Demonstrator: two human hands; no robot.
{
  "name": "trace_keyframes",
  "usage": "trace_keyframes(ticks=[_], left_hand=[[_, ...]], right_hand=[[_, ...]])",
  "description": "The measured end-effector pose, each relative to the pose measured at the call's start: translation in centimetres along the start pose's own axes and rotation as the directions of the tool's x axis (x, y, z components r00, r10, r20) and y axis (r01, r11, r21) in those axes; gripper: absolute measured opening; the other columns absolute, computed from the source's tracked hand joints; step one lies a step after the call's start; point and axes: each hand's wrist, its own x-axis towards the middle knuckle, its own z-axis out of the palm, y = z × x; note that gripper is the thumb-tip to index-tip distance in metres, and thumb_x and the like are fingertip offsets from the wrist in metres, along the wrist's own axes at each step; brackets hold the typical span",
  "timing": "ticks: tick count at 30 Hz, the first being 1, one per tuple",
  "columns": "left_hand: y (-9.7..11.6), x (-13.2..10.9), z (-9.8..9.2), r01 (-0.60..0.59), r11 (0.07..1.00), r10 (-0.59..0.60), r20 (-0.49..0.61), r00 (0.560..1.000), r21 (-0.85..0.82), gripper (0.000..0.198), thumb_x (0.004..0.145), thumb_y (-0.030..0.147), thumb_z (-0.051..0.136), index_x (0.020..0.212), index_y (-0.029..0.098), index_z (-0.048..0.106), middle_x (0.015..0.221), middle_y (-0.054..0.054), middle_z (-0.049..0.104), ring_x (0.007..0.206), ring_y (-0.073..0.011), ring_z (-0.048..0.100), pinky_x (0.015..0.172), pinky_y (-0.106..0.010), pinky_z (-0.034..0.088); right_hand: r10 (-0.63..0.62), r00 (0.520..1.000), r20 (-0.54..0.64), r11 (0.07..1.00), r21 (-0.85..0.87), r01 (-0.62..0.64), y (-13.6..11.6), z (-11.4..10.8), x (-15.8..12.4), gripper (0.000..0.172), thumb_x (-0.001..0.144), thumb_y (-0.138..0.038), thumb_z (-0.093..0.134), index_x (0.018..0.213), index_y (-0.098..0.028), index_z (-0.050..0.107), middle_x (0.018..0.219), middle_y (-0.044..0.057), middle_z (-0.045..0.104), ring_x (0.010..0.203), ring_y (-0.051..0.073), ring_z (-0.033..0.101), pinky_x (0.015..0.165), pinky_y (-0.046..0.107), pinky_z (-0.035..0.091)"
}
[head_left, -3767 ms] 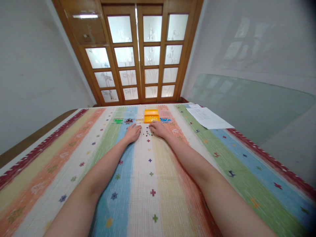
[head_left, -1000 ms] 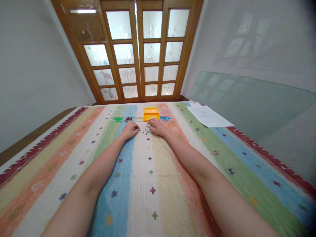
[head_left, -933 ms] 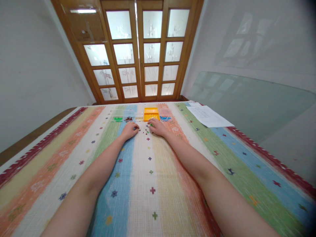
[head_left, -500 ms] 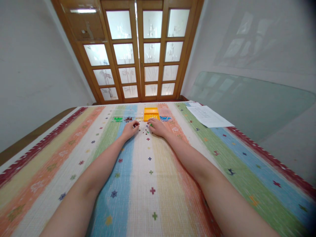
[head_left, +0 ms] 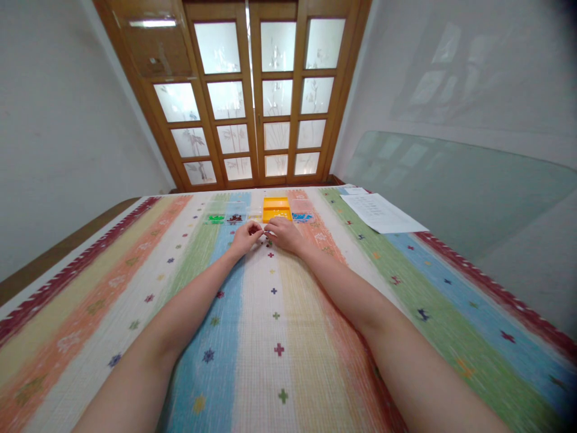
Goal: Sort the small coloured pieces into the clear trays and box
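Both my arms reach far across a striped, multicoloured cloth (head_left: 270,337). My left hand (head_left: 244,236) and my right hand (head_left: 282,233) meet fingertip to fingertip over a scatter of tiny dark and green beads (head_left: 269,243). Each hand's fingers are pinched together; what they hold is too small to make out. Just beyond the hands stands an orange tray (head_left: 276,208) with pale bits in it. Beside it are small clear compartments with green pieces (head_left: 216,219), dark red pieces (head_left: 234,219) and blue pieces (head_left: 301,217).
A white printed sheet (head_left: 381,213) lies on the cloth at the far right. A wooden door with frosted glass panes (head_left: 252,96) stands behind the table. A glass pane (head_left: 451,192) leans on the right wall. The table's left edge (head_left: 67,246) shows dark wood.
My hands have drawn together from either side of the bead scatter until their fingertips meet. The left hand went from flat to pinched. The trays have not moved.
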Motion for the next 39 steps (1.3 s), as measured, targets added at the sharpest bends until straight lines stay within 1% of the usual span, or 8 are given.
trace_keyframes(ticks=[10, 16, 19, 23, 26, 31, 36, 39], left_hand=[[-0.1, -0.2, 0.3, 0.030, 0.999, -0.029, 0.046, 0.999, -0.026, 0.018, 0.086, 0.037, 0.071, 0.088, 0.020, 0.068, 0.081, -0.002, 0.070, 0.071, -0.0165, 0.064, 0.066, -0.028, 0.053], [-0.3, -0.2, -0.5, -0.005, 0.968, 0.019, -0.051, 0.999, 0.253, 0.012, 0.091, 0.027, 0.061, 0.091, 0.021, 0.072, 0.092, -0.005, 0.075, 0.086, -0.0215, 0.068, 0.085, -0.036, 0.054], [-1.0, 0.0, -1.5, -0.003, 0.918, 0.046, -0.098, 0.994, 0.398, 0.013, 0.090, 0.021, 0.061, 0.095, 0.021, 0.073, 0.102, -0.008, 0.076, 0.098, -0.0258, 0.068, 0.098, -0.042, 0.051], [-2.4, 0.3, -2.6, 0.052, 0.862, 0.014, -0.126, 0.992, 0.504, 0.020, 0.089, 0.020, 0.063, 0.104, 0.021, 0.075, 0.113, -0.011, 0.076, 0.108, -0.0289, 0.067, 0.106, -0.046, 0.048], [-2.9, 0.2, -2.6, 0.067, 0.829, -0.012, -0.101, 0.995, 0.555, 0.021, 0.089, 0.021, 0.064, 0.105, 0.021, 0.076, 0.114, -0.012, 0.076, 0.110, -0.0294, 0.066, 0.107, -0.047, 0.047], [-2.7, -0.3, -2.1, -0.002, 0.763, 0.007, -0.005, 1.000, 0.647, 0.021, 0.091, 0.024, 0.064, 0.105, 0.022, 0.079, 0.116, -0.012, 0.074, 0.112, -0.0301, 0.062, 0.107, -0.046, 0.045], [-2.9, -0.3, -2.1, -0.019, 0.734, 0.000, 0.028, 1.000, 0.679, 0.027, 0.095, 0.020, 0.055, 0.106, 0.022, 0.080, 0.118, -0.012, 0.073, 0.113, -0.0291, 0.060, 0.107, -0.045, 0.044], [-2.9, -0.4, -2.1, -0.016, 0.729, 0.006, 0.018, 1.000, 0.684, 0.030, 0.095, 0.019, 0.054, 0.110, 0.022, 0.080, 0.119, -0.012, 0.072, 0.113, -0.0295, 0.060, 0.105, -0.044, 0.044]], right_hand=[[0.017, 1.000, -0.022, 0.999, 0.029, -0.017, 0.1, 0.5, 0.0, 0.017, 0.104, -0.025, 0.061, 0.095, -0.020, 0.075, 0.099, 0.009, 0.071, 0.093, 0.022, 0.060, 0.085, 0.033, 0.043], [0.186, 0.978, -0.096, 0.979, 0.098, -0.177, 0.7, 0.3, -0.1, 0.014, 0.102, -0.023, 0.062, 0.098, -0.020, 0.075, 0.101, 0.009, 0.071, 0.096, 0.022, 0.062, 0.087, 0.032, 0.044], [0.366, 0.924, -0.112, 0.928, 0.123, -0.353, 1.6, 0.0, -0.1, 0.017, 0.101, -0.022, 0.058, 0.097, -0.020, 0.074, 0.103, 0.009, 0.073, 0.098, 0.023, 0.063, 0.088, 0.032, 0.045], [0.625, 0.767, -0.146, 0.781, 0.110, -0.615, 2.9, -0.6, -0.4, 0.022, 0.102, -0.025, 0.053, 0.101, -0.018, 0.075, 0.101, 0.010, 0.074, 0.095, 0.024, 0.064, 0.086, 0.033, 0.045], [0.713, 0.684, -0.154, 0.700, 0.088, -0.709, 3.6, -0.8, -0.9, 0.025, 0.102, -0.029, 0.053, 0.105, -0.019, 0.075, 0.102, 0.010, 0.075, 0.092, 0.024, 0.064, 0.083, 0.033, 0.045], [0.750, 0.647, -0.135, 0.658, 0.060, -0.751, 4.3, -0.6, -1.0, 0.026, 0.104, -0.033, 0.053, 0.110, -0.021, 0.075, 0.105, 0.010, 0.077, 0.094, 0.025, 0.067, 0.082, 0.032, 0.046], [0.809, 0.588, -0.016, 0.588, 0.015, -0.808, 4.3, -1.1, -0.8, 0.028, 0.105, -0.034, 0.055, 0.112, -0.018, 0.077, 0.107, 0.014, 0.078, 0.097, 0.027, 0.069, 0.083, 0.032, 0.047], [0.806, 0.592, 0.009, 0.591, 0.032, -0.806, 3.8, -1.6, -0.8, 0.028, 0.105, -0.034, 0.056, 0.112, -0.018, 0.077, 0.106, 0.015, 0.078, 0.097, 0.027, 0.069, 0.082, 0.031, 0.047]])
